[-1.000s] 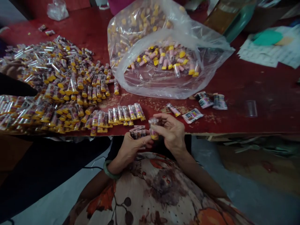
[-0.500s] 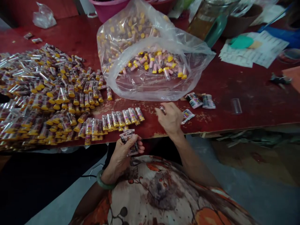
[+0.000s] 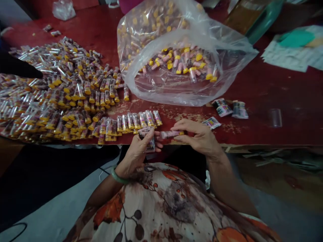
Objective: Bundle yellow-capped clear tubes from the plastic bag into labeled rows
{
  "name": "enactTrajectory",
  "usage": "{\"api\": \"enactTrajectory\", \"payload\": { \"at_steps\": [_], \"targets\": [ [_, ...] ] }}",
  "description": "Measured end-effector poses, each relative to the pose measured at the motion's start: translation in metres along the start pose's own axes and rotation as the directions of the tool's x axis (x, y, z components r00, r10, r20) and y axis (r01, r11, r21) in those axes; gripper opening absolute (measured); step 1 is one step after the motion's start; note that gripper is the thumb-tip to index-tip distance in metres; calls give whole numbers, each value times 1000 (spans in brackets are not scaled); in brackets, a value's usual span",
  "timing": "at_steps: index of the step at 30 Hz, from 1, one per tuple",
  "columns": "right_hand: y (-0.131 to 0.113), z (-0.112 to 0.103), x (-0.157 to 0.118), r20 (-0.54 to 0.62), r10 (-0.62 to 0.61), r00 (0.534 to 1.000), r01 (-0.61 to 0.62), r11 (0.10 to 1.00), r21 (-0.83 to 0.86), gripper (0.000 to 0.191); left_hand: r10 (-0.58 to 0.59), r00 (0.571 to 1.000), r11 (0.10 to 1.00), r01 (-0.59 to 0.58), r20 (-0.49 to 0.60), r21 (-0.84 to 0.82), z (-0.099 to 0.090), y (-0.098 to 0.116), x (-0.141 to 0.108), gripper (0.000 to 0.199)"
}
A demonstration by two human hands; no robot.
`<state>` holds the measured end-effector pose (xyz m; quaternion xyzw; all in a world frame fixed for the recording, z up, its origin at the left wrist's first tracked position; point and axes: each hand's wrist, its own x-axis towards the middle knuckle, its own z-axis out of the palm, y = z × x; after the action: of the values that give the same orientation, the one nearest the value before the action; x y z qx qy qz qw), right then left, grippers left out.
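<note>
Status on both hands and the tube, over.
Left hand: gripping printed packets. Right hand: holding tube sideways, yellow end rightward. Row of tubes just beyond left hand; no obstruction seen.

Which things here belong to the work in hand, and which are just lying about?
Work in hand, it seems:
tube in the right hand
packets in the left hand
tube row
tube pile
open bag of tubes

Apparently just lying about:
crumpled plastic
papers
green piece on them
</note>
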<state>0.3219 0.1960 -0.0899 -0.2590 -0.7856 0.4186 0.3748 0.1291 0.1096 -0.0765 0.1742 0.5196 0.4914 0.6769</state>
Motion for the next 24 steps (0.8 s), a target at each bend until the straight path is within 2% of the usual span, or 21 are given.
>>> {"api": "enactTrajectory", "payload": {
  "at_steps": [2, 4, 8, 10, 15, 24],
  "targets": [
    [-7, 4, 3, 72, -67, 995, 65, 997, 35, 13, -30, 997, 999, 28, 64, 38, 0, 1, 2, 39],
    [-13, 8, 5, 81, -95, 992, 92, 995, 37, 15, -57, 992, 996, 50, 108, 68, 0, 2, 1, 36],
    [-19, 9, -1, -119, -57, 991, 50, 997, -62, 25, -94, 992, 995, 90, 86, 45, 0, 2, -5, 34],
    [-19, 10, -7, -184, -35, 982, 26, 998, -51, 25, -110, 991, 994, 108, 82, 29, 1, 1, -6, 36],
    [-17, 16, -16, -181, -18, 983, 35, 995, 95, 21, -114, 987, 993, 114, 114, 6, 1, -4, -7, 33],
    [-16, 20, -14, -197, 25, 980, 13, 982, 188, 22, -92, 989, 995, 96, 112, -31, 3, -5, -10, 29]
  ]
}}
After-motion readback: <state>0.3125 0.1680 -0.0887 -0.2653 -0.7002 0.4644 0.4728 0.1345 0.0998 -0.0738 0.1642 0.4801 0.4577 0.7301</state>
